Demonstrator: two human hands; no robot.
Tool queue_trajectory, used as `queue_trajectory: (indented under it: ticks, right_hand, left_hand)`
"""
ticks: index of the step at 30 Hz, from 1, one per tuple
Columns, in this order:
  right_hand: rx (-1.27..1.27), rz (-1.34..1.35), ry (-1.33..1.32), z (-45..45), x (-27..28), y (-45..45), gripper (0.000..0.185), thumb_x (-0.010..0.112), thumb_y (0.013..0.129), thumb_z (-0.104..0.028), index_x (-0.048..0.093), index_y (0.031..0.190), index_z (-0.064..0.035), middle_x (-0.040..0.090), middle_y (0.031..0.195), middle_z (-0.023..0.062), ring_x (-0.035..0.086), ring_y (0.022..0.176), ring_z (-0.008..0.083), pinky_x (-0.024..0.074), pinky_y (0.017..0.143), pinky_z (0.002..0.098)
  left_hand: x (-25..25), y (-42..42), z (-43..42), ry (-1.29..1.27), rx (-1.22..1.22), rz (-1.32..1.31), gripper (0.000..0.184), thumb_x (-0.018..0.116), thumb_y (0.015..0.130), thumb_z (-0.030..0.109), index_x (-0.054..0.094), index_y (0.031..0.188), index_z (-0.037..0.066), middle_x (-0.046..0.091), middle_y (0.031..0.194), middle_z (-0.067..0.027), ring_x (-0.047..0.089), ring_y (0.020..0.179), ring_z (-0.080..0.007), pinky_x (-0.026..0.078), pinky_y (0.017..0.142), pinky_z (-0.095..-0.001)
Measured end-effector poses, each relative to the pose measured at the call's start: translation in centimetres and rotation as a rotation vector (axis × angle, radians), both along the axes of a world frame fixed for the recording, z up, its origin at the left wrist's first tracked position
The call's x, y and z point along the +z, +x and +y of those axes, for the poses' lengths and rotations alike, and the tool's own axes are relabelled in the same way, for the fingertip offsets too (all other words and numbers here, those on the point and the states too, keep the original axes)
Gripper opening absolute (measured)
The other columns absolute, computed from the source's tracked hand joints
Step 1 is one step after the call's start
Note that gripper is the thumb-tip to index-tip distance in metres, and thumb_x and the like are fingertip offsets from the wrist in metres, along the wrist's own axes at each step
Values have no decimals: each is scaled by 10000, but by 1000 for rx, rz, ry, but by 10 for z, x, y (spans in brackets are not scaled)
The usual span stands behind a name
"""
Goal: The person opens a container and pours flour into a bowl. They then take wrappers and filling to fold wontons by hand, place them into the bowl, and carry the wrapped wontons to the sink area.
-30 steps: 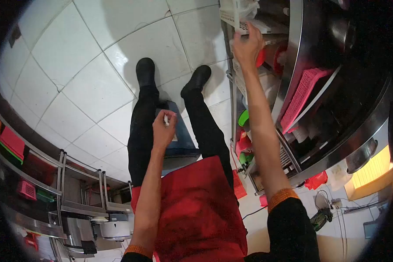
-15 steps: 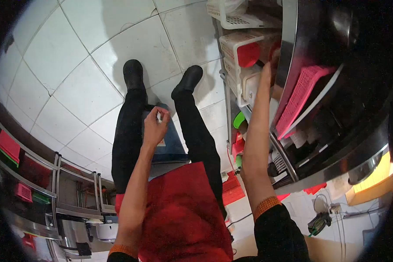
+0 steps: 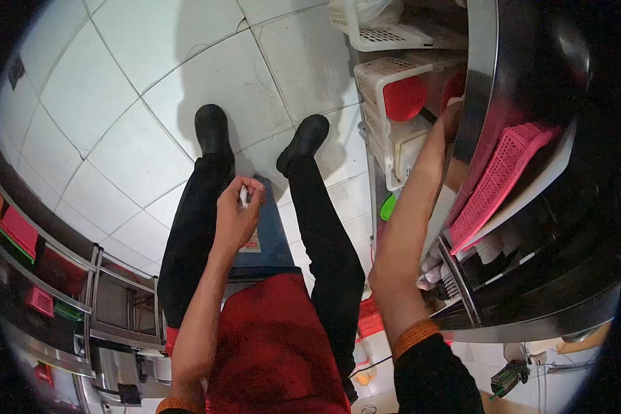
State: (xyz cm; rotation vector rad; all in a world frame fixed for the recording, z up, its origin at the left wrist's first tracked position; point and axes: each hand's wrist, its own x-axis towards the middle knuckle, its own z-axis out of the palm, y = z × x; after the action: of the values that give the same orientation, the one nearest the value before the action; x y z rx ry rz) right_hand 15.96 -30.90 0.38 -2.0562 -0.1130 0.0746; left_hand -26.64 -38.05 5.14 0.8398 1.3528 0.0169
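My left hand (image 3: 238, 215) is closed in front of my lap, thumb and fingers pinched around a small whitish piece (image 3: 243, 196) whose kind I cannot make out. Under the metal counter edge (image 3: 481, 62), my right hand (image 3: 450, 117) reaches into a shelf. Its fingers are mostly hidden there, so their hold does not show. Close by stands a white perforated plastic basket (image 3: 370, 83) with a red round-edged item (image 3: 404, 98) at its opening. Below that is a white container (image 3: 408, 153), beside my right forearm.
Between my legs is a blue box-like object (image 3: 274, 238). A pink perforated basket (image 3: 493, 183) rests on the dark counter at right. Another white basket (image 3: 376, 36) holds a plastic bag. Metal racks (image 3: 93, 297) stand at left. White tiles (image 3: 138, 145) cover the floor.
My right hand has gone further under the counter edge, its fingers more hidden. My left hand stays pinched, slightly lower in view. The view has shifted a little.
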Motion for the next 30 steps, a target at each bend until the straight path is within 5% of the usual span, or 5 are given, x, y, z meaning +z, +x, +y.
queue_trajectory:
  ticks: [10,14,17,21,30]
  right_hand:
    - [162,1386,441,-67,152,-248,376,602,939,-285,555,1236,-60,646,1082,74,635,993,207,525,829,351]
    - [396,1302,426,-70,274,-245,521,619,928,-241,423,1356,-18,555,1258,90,565,1132,191,463,947,322]
    - [455,1281,541,-74,366,-215,519,595,940,-228,403,1373,-14,544,1268,96,540,1162,188,430,993,329]
    - [496,1183,623,-102,459,-163,433,574,957,-182,448,1336,-14,566,1220,79,554,1134,175,443,979,327]
    - [228,906,770,-175,545,-82,307,599,954,-171,526,1213,-23,592,1189,69,590,1088,173,500,904,355]
  left_hand:
    - [143,39,51,182,286,-185,247,621,936,149,536,1132,26,599,932,-22,502,621,-52,407,529,-209]
    - [258,55,79,294,-32,-130,525,741,797,113,484,1250,46,535,1105,-69,509,1026,-140,450,844,-275]
    - [334,82,72,391,-47,-226,551,763,772,95,485,1245,51,535,1104,-75,508,1040,-152,450,860,-283]
    - [425,124,57,113,44,-323,478,711,830,76,483,1248,44,584,1108,-73,595,860,-114,512,705,-255]
    - [467,226,-11,-57,42,-549,281,628,903,141,552,1152,34,623,907,-27,583,756,-80,450,584,-208]
